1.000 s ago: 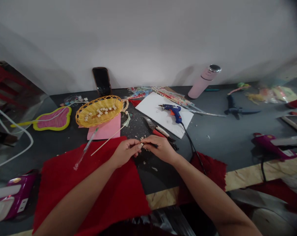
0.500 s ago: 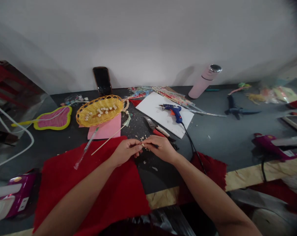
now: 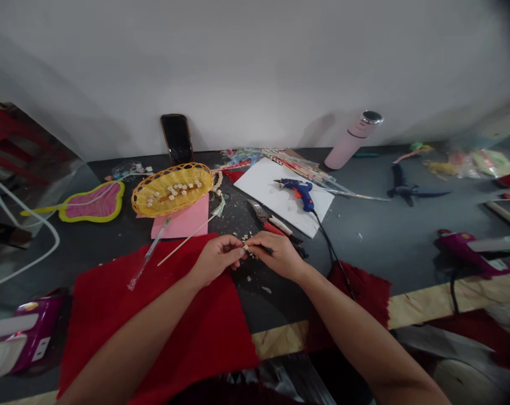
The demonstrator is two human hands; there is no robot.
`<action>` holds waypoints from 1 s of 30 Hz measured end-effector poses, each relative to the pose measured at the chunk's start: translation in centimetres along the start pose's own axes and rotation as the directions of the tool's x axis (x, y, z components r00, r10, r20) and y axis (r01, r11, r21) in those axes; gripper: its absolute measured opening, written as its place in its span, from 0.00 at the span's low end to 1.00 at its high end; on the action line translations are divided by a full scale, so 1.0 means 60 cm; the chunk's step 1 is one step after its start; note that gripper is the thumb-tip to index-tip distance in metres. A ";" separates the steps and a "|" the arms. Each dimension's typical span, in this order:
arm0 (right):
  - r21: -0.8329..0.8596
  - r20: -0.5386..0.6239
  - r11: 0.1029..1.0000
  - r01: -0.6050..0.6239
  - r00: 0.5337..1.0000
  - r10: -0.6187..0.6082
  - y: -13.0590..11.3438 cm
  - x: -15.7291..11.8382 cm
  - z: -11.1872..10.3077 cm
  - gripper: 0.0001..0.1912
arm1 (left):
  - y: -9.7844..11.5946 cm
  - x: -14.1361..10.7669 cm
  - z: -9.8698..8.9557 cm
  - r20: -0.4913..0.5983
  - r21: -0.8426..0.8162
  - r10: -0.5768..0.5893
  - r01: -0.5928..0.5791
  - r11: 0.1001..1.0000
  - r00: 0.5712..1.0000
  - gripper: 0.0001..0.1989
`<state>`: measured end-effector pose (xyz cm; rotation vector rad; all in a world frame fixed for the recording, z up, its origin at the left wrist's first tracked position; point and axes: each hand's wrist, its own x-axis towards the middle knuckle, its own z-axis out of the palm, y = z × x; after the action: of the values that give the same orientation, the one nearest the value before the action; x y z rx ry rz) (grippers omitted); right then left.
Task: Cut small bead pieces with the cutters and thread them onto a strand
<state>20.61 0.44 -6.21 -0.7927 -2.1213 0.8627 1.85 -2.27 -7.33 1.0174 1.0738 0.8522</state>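
Note:
A small pale bead-like piece (image 3: 246,247) is pinched between the fingertips of my left hand (image 3: 218,260) and my right hand (image 3: 275,254). Both hands are closed and meet over the dark tabletop; its exact kind is too small to tell. Similar pale bits (image 3: 238,237) lie scattered around the fingertips. Red-handled pliers (image 3: 269,224) rest just beyond my right hand. My left forearm passes over a red cloth (image 3: 153,315), on which lie a thin stick (image 3: 183,243) and a clear plastic-wrapped strip (image 3: 149,255).
A yellow wicker basket (image 3: 153,191) holds several pale pieces. On a white board (image 3: 271,191) lies a blue glue gun (image 3: 299,191), its cord trailing towards me. A phone (image 3: 177,138) and a pink bottle (image 3: 351,143) lean at the wall. Purple devices (image 3: 469,247) stand at the sides.
Hardly anything differs. Both hands stay together around the small piece, with only a slight shift of the fingertips and of the camera view.

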 end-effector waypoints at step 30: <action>-0.030 -0.023 0.998 0.059 0.998 -0.060 0.003 -0.001 0.005 0.07 | 0.002 -0.001 0.000 -0.003 0.025 0.009 -0.009 1.000 1.000 0.10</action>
<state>20.47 0.39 -6.52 -0.7477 -2.1302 0.7887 1.81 -2.30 -7.19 1.0424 1.0856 0.8500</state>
